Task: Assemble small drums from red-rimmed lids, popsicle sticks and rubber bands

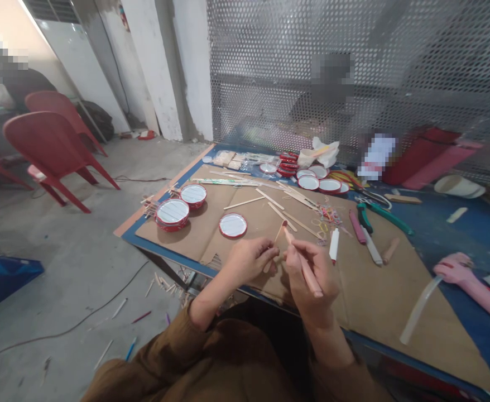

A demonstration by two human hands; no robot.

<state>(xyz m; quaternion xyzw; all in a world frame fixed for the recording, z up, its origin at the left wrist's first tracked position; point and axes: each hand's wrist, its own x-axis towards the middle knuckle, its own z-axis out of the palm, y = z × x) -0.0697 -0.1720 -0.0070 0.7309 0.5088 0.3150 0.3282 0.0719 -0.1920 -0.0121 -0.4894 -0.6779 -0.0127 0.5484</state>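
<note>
My left hand [256, 258] pinches a thin wooden stick [278, 234] that points up and right. A small dark red tip shows at the stick's upper end. My right hand [314, 271] is closed around a pink marker [309, 272], whose tip touches or nearly touches that red end. Just beyond my left hand, a round red-rimmed disc [233, 225] lies on the cardboard [211, 229]. Two small red drums [172, 214] with pale tops stand farther left. Flat wooden sticks [244, 203] are scattered beyond my hands.
Colourful rubber bands [328, 215], green-handled pliers [364, 218], capped markers [357, 226] and a pink glue gun [471, 279] lie to the right. More red discs [330, 185] sit at the back. Beyond a perforated screen [262, 72] is a person. Red chairs [54, 148] and another person are at left.
</note>
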